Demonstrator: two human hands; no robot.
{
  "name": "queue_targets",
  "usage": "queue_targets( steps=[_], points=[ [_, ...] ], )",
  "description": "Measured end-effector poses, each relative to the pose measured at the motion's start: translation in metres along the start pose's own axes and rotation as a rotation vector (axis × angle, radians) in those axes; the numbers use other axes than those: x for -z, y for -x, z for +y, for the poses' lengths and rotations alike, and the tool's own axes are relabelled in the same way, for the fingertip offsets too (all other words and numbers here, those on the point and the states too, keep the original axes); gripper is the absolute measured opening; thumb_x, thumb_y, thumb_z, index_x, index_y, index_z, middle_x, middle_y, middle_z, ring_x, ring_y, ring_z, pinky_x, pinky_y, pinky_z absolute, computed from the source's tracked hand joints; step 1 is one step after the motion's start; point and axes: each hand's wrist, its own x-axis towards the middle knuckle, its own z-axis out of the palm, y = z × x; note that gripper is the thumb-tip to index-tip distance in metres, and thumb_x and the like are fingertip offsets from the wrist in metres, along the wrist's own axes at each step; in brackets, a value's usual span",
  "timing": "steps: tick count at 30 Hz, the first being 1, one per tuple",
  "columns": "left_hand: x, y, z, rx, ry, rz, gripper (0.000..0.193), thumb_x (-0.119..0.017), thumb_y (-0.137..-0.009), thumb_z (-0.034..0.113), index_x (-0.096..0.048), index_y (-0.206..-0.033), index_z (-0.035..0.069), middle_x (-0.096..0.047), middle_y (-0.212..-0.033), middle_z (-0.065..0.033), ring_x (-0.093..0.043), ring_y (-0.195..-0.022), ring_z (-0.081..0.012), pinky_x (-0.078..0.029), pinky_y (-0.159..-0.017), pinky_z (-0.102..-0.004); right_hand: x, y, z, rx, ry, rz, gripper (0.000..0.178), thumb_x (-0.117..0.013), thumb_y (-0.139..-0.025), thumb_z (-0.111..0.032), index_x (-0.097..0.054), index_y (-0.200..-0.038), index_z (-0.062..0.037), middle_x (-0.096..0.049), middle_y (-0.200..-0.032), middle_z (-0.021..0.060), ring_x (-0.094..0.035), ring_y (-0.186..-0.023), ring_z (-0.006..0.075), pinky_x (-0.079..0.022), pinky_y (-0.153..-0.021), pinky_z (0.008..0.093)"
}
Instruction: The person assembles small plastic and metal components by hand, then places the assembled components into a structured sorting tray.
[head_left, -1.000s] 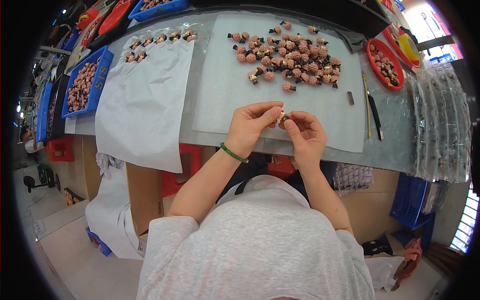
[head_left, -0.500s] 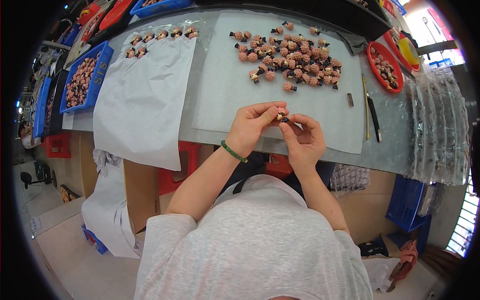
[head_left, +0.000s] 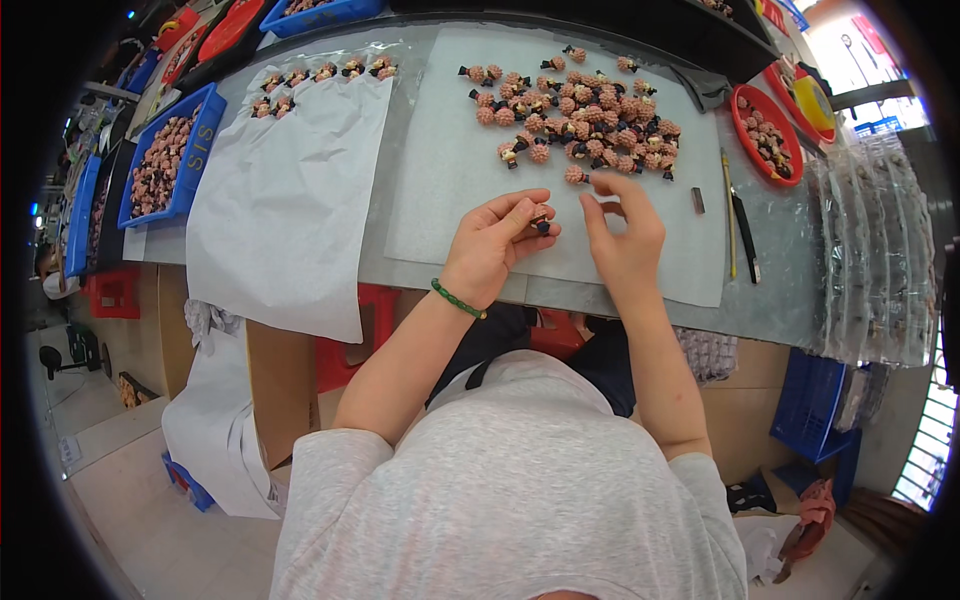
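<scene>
A small figurine [head_left: 541, 222] with a bumpy pink head and dark body is pinched between the thumb and fingers of my left hand [head_left: 487, 245], above the near edge of a white sheet [head_left: 440, 210]. My right hand [head_left: 630, 240] is raised to its right, thumb and fingers apart, with nothing visible between them. Its fingertips are close to a single pink-headed figurine [head_left: 575, 174] lying at the near side of a heap of similar figurines [head_left: 610, 120]. Whether they touch it I cannot tell.
More figurines stand in rows on white paper [head_left: 290, 180] at left, beside a blue basket [head_left: 205, 130] of pink pieces. Rightward lie a small grey block [head_left: 698, 201], a thin yellowish stick [head_left: 729, 215], a black pen-like tool [head_left: 746, 240], a red bowl [head_left: 740, 125] and stacked clear plastic trays [head_left: 870, 250].
My right hand has let go of the figurine and moved right and upward toward the heap. My left hand has drawn slightly left with the figurine still in it.
</scene>
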Motion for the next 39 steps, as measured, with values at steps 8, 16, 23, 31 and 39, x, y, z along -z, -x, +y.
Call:
queue_targets(
  steps=[8,16,23,31,39],
  points=[
    [-0.004,-0.008,-0.002,-0.008,-0.153,0.035,0.028,-0.049,-0.089,0.025,-0.054,-0.102,0.001,-0.052,-0.078,-0.0016,-0.051,-0.066,-0.0089,-0.044,-0.058,-0.0219,0.0,-0.004,0.0,0.034,0.112,-0.151,0.025,-0.064,-0.067,0.006,-0.061,-0.089,-0.0043,-0.059,-0.082,0.0085,-0.059,-0.073,0.0197,-0.048,-0.059,0.0285],
    [-0.01,-0.01,-0.007,-0.082,-0.343,-0.109,0.022,-0.055,-0.086,0.018,-0.058,-0.101,0.002,-0.056,-0.078,0.0004,-0.05,-0.068,-0.0057,-0.042,-0.058,-0.0195,0.009,0.034,-0.02,-0.115,-0.314,0.036,0.028,-0.062,-0.072,0.006,-0.057,-0.099,0.0006,-0.059,-0.088,0.0081,-0.059,-0.077,0.016,-0.049,-0.072,0.0262],
    [-0.015,-0.002,-0.007,-0.076,-0.209,-0.134,0.019,-0.054,-0.084,0.006,-0.058,-0.102,-0.001,-0.06,-0.093,-0.0052,-0.056,-0.081,-0.0091,-0.049,-0.071,-0.0223,0.011,0.053,-0.003,-0.396,-0.721,-0.041,0.026,-0.059,-0.078,0.006,-0.052,-0.103,0.0053,-0.057,-0.099,0.0126,-0.057,-0.092,0.0175,-0.047,-0.081,0.027],
    [-0.011,-0.004,-0.007,0.027,-0.112,-0.14,0.02,-0.049,-0.086,0.003,-0.055,-0.105,-0.001,-0.058,-0.098,-0.0066,-0.057,-0.086,-0.0116,-0.05,-0.075,-0.0238,0.009,0.057,-0.003,-0.211,-0.605,0.021,0.026,-0.059,-0.077,0.008,-0.052,-0.101,0.0055,-0.055,-0.1,0.0124,-0.056,-0.093,0.0171,-0.046,-0.083,0.0273],
    [-0.011,-0.003,-0.001,0.052,-0.057,-0.148,0.03,-0.05,-0.086,0.003,-0.044,-0.115,0.0,-0.054,-0.104,-0.0081,-0.057,-0.088,-0.0148,-0.05,-0.076,-0.0264,0.022,0.041,-0.004,-0.319,-0.558,-0.139,0.009,-0.056,-0.084,-0.005,-0.06,-0.091,0.0004,-0.055,-0.086,0.0038,-0.05,-0.071,0.0078,-0.039,-0.06,0.0179]
  ],
)
